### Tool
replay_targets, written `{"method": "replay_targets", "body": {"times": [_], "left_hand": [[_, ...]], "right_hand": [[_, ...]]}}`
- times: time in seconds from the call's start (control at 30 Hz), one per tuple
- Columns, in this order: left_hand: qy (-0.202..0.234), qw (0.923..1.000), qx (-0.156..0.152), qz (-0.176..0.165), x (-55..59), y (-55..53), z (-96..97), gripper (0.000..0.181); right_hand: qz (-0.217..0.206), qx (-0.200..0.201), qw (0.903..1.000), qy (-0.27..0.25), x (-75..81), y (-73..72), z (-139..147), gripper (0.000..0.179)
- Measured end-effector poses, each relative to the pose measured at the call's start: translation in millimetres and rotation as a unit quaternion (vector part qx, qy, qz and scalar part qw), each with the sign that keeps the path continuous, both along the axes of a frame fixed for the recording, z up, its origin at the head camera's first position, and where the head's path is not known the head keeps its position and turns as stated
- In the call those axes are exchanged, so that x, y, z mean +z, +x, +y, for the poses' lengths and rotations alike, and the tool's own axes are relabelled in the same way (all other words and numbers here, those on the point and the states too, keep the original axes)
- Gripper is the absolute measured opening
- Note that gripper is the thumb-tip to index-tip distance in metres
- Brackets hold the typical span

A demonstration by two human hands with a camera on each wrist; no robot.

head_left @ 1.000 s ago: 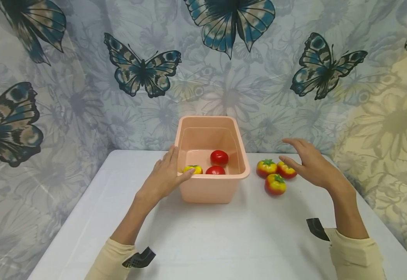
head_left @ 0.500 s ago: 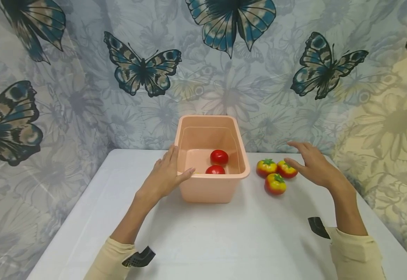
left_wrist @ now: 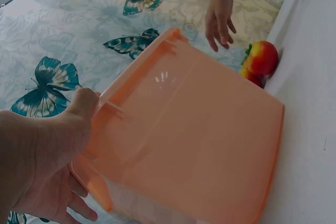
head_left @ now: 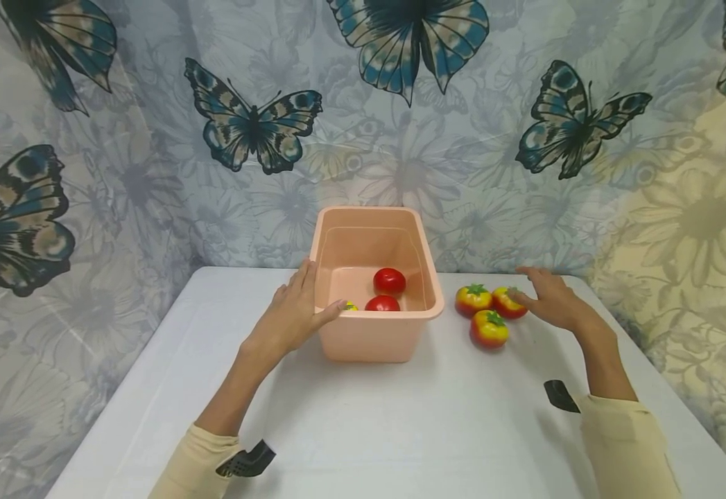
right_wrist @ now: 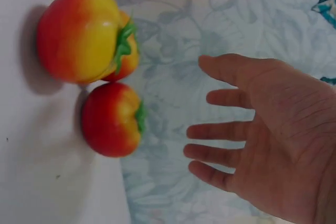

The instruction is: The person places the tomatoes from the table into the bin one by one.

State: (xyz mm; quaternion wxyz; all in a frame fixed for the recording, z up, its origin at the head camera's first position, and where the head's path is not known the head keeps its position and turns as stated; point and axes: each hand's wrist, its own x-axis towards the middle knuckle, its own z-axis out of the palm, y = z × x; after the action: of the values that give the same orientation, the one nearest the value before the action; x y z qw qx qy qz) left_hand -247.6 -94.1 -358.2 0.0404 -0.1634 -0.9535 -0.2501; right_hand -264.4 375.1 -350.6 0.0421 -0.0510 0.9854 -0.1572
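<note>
A peach plastic bin (head_left: 369, 338) stands on the white table, with two smooth red tomatoes (head_left: 390, 281) inside and a yellow tomato (head_left: 351, 305) partly hidden behind the near rim. My left hand (head_left: 288, 315) rests on the bin's near left corner, fingers straight along the left side and thumb at the near rim. Right of the bin sit three red-and-yellow tomatoes with green tops: a front one (head_left: 489, 329), a back left one (head_left: 473, 301) and a back right one (head_left: 509, 303). My right hand (head_left: 552, 299) hovers beside the back right tomato, fingers extended and holding nothing.
Behind the table (head_left: 363, 423) hangs a butterfly-and-flower patterned cloth (head_left: 462, 152), close to the bin's back. Black straps (head_left: 247, 460) stick out at both sleeves.
My right hand has drifted right, then lowered toward the back right tomato. The left hand stays on the bin. The yellow tomato in the bin slips from view and partly shows again.
</note>
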Motion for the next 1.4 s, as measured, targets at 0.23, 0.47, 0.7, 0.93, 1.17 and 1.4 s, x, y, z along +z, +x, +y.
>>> {"method": "replay_targets", "body": {"times": [0.23, 0.47, 0.7, 0.93, 1.17, 1.4], "left_hand": [[-0.002, 1.0, 0.003, -0.001, -1.0, -0.1, -0.1, 0.108], [-0.003, 1.0, 0.002, -0.004, 0.5, -0.3, -0.1, 0.108], [-0.004, 1.0, 0.002, -0.002, 0.3, -0.6, -0.5, 0.107], [-0.005, 1.0, 0.004, -0.004, -0.2, -0.9, -1.1, 0.109], [-0.006, 1.0, 0.004, 0.0, -1.3, -1.2, -0.6, 0.108], [-0.006, 1.0, 0.007, -0.003, -0.8, -0.8, -0.7, 0.108]], "right_hand": [[-0.025, -0.001, 0.9995, 0.018, -23.1, -16.7, 11.9, 0.077], [-0.055, -0.016, 0.9981, 0.024, -38.5, -23.9, 18.5, 0.082], [-0.075, -0.021, 0.9969, 0.012, -46.0, -25.6, 20.3, 0.087], [-0.076, -0.021, 0.9968, 0.013, -50.4, -27.2, 21.0, 0.093], [-0.071, -0.031, 0.9965, 0.031, -54.7, -28.6, 24.1, 0.094], [-0.061, -0.028, 0.9974, 0.028, -58.0, -26.6, 25.0, 0.086]]}}
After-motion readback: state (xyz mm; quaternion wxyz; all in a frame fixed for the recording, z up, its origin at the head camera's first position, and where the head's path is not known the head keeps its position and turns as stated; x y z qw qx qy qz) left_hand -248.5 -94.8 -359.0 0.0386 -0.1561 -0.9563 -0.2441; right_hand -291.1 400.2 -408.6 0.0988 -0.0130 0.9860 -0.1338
